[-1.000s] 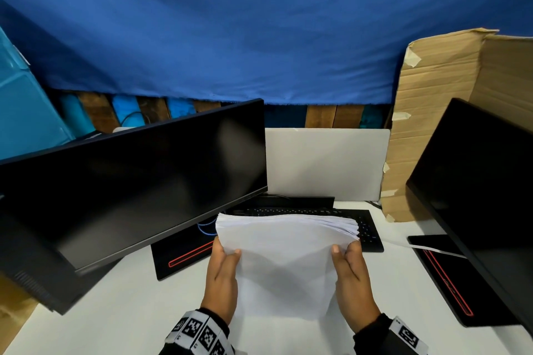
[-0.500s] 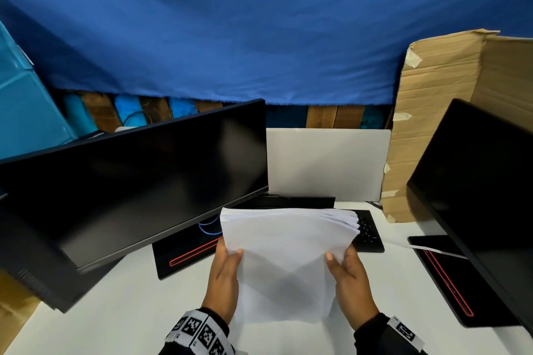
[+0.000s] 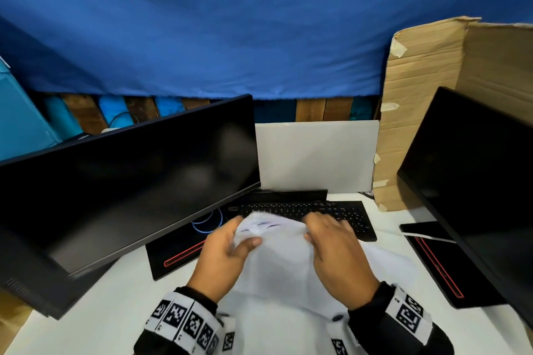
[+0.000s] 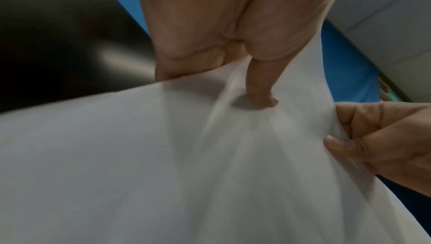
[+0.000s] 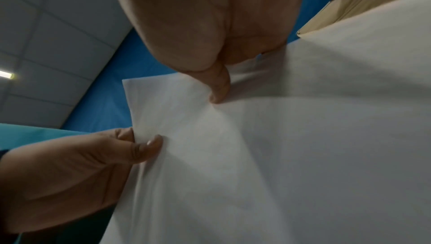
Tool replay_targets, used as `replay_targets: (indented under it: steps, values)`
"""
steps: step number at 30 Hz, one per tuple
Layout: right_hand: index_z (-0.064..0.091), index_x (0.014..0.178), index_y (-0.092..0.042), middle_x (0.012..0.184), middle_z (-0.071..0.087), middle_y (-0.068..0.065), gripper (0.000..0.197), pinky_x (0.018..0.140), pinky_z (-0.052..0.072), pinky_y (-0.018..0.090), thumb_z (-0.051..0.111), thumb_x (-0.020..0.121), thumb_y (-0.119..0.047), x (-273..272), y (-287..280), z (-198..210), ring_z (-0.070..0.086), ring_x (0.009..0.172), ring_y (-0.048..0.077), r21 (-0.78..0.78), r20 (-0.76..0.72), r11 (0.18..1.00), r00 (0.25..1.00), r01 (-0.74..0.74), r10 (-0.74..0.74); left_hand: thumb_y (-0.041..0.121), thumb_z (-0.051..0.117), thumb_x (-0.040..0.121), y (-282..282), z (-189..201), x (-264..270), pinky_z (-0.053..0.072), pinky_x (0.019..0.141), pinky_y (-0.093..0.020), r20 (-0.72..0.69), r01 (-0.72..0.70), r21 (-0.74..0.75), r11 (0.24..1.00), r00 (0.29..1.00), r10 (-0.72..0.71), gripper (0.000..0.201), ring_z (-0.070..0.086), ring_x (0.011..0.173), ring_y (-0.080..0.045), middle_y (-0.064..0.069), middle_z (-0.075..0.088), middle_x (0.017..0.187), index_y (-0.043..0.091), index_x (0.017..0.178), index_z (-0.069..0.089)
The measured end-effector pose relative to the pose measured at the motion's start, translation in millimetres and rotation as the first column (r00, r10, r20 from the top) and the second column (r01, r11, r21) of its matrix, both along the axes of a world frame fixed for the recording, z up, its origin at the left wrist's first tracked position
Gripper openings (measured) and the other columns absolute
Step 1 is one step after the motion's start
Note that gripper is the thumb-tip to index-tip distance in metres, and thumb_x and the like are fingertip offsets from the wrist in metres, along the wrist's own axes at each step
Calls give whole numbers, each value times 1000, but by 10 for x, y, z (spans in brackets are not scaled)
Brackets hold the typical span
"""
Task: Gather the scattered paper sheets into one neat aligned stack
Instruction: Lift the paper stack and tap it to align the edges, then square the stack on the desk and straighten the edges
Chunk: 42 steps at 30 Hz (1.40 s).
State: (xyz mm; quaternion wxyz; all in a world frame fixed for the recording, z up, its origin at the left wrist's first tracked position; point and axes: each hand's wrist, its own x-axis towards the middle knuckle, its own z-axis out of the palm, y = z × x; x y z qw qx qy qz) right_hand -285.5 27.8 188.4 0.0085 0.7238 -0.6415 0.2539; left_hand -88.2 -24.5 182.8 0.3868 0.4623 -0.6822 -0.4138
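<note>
Left: large black flat monitor (image 3: pixel 127 181), screen dark, tilted over the white surface (image 3: pixel 95 305); its black rectangular base with a red line (image 3: pixel 176 251) lies beneath, with a looped blue cable (image 3: pixel 206 225) just behind.

Centre rear: blue cloth backdrop (image 3: pixel 230 23) above a white upright panel (image 3: pixel 317 155). Black keyboard (image 3: pixel 331 213) in front of the panel, its near edge partly hidden by hands and paper.

Centre front: bundle of white paper sheets (image 3: pixel 277 262), bent and crumpled, held above the surface between both hands, top edge fanned and uneven. Left hand (image 3: pixel 223 253) has its grip pinching the bundle's left upper edge, thumb on the near face. Right hand (image 3: pixel 337 253) has its grip pinching the right upper edge, thumb pressed into the sheet. Both wrists carry bands with black-and-white square markers (image 3: pixel 184 320).

Right: brown corrugated cardboard sheet with tape strips (image 3: pixel 418 112), standing upright. Second black monitor (image 3: pixel 476 181), dark, with its black red-lined base (image 3: pixel 441 262) on the surface; a thin white strip (image 3: pixel 429 238) lies across that base.
</note>
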Motion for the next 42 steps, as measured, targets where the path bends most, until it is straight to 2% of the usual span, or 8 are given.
replay_targets:
  steps: [8, 13, 20, 26, 30, 33, 38, 42]
  values:
    - [56, 106, -29, 104, 64, -11, 24, 81, 38, 33, 58, 86, -42, -376, 79, 95, 60, 102, 13, 189, -49, 979, 997, 72, -64, -8, 59, 81, -3, -349, 148, 58, 74, -25, -348, -131, 249, 960, 913, 215, 32, 72, 86, -19, -2, 77, 90, 18, 98, 65]
    - [68, 85, -25, 83, 70, -11, 23, 72, 45, 24, 77, 72, -42, -920, 153, -71, 62, 77, 8, 302, 210, 924, 929, 234, -304, -3, 59, 83, -17, -518, 375, 56, 72, -29, -360, -167, 296, 940, 892, 272, 28, 71, 81, -19, -1, 77, 86, 21, 96, 64]
    - [67, 91, -10, 89, 77, 4, 32, 65, 57, 18, 81, 62, -4, -834, 244, -526, 73, 79, 16, 282, 949, 957, 129, 64, -289, -1, 58, 84, -36, -697, 366, 57, 74, -30, -365, -155, 348, 925, 886, 286, 28, 71, 87, -22, -1, 77, 91, 20, 101, 64]
    - [31, 56, -18, 32, 42, -12, 49, 41, 37, 6, 59, 83, 11, -560, 207, -663, 43, 34, -4, 316, 919, 929, 184, 191, -350, 5, 56, 88, -18, -765, 379, 51, 89, -41, -334, -173, 351, 920, 895, 295, 28, 68, 98, -22, -4, 72, 106, 26, 106, 60]
    - [24, 55, -19, 34, 29, -15, 55, 44, 34, 14, 67, 80, 4, -607, 172, -867, 31, 32, 0, 320, 905, 916, 208, 243, -371, 5, 54, 89, -33, -859, 446, 55, 83, -30, -284, -186, 367, 911, 911, 300, 27, 68, 94, -17, -1, 71, 102, 16, 113, 57]
    - [57, 81, -10, 63, 68, -14, 19, 63, 54, 15, 64, 81, 7, -630, 191, -1032, 64, 68, 2, 336, 900, 928, 237, 159, -366, 6, 57, 88, 22, -927, 481, 56, 76, -24, -175, -147, 401, 904, 957, 233, 26, 68, 98, -31, -3, 75, 89, 5, 113, 59]
    - [55, 88, -14, 76, 59, 1, 18, 64, 45, 10, 58, 89, 3, -556, 179, -1118, 61, 76, 24, 384, 867, 908, 271, 170, -417, -4, 54, 87, 202, -796, 366, 51, 59, -24, -80, -177, 440, 881, 969, 235, 37, 52, 68, -51, -55, 34, 103, -33, 102, 37]
    - [32, 68, -29, 63, 37, -9, 45, 51, 38, 6, 52, 92, 3, -532, 149, -1032, 41, 54, 4, 324, 891, 929, 272, 178, -363, -6, 51, 88, 141, -789, 372, 49, 49, -17, -83, -261, 472, 842, 938, 337, 29, 44, 35, -7, -43, 49, 60, -32, 88, 39]
